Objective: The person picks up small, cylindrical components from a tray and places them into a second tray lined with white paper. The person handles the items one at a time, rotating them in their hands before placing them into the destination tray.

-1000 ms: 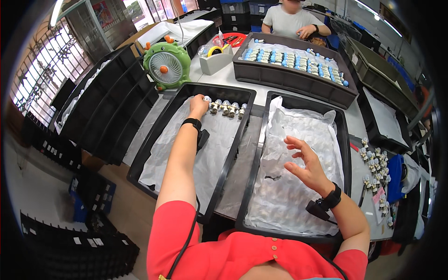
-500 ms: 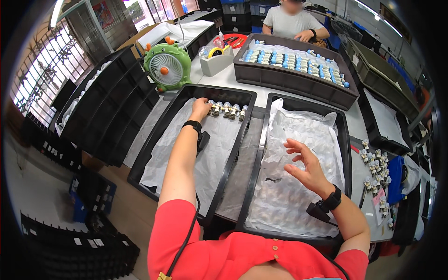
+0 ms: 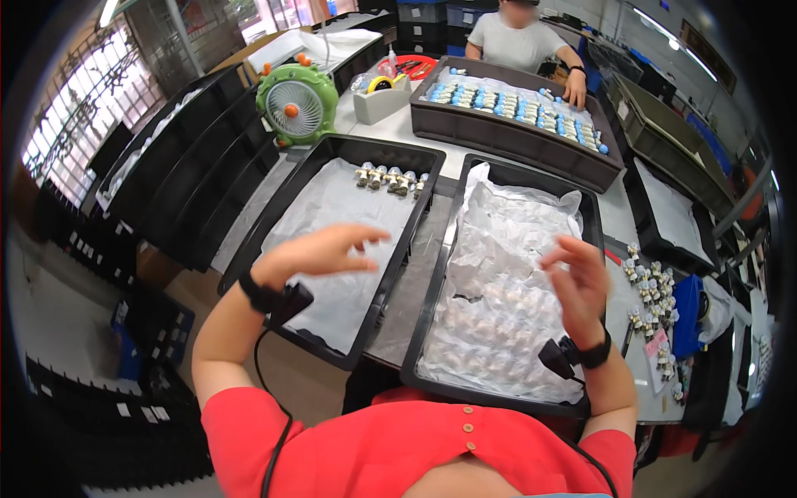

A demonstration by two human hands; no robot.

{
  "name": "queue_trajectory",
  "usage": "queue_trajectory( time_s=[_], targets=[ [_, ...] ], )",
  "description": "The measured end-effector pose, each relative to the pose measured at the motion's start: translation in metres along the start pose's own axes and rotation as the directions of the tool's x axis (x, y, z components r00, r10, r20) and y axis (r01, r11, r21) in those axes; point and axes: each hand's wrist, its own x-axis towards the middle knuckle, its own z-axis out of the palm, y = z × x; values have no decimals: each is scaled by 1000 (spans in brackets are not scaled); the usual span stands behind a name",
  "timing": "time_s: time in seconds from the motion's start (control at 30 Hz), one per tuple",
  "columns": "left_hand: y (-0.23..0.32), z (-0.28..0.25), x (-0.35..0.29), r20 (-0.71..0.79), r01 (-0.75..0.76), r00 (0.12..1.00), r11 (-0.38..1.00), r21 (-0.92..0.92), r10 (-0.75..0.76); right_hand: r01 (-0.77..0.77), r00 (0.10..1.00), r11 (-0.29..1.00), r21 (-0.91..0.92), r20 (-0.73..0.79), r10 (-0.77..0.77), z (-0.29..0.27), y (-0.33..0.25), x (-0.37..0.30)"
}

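My left hand [image 3: 336,249] hovers over the left black tray [image 3: 241,257], its fingers apart and nothing in them. At the far end of that tray, a row of several small white-and-gold figurines [image 3: 387,178] lies on white paper [image 3: 320,203]. My right hand [image 3: 579,278], a little blurred, is raised above the right side of the right black tray [image 3: 432,311], fingers spread and holding nothing. Crumpled white paper [image 3: 506,220] fills this tray. Bumps in rows show through the paper's near part; what lies beneath is covered.
Loose figurines [image 3: 652,286] lie on the table at right, near a blue bin [image 3: 687,307]. A green fan [image 3: 297,104] and a tape dispenser [image 3: 382,100] stand at the back. Across the table, a person [image 3: 519,41] reaches into a large grey tray [image 3: 515,137] of blue-and-white figurines.
My left hand has left the figurine row and come back toward me. My right hand has shifted right. The co-worker's hand has moved over the grey tray.
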Motion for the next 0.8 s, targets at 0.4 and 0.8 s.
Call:
queue_trajectory(
  time_s=[0.4, 0.8],
  targets=[
    [39, 97, -84, -8, 31, 999, 997, -74, -32, 992, 56, 61, -110, -43, -998, -12, -179, -18],
    [62, 128, -71, -258, 325, 916, 945, 31, -307, 676, 234, 131, 725, -43, -971, -21, -213, -46]
  ],
)
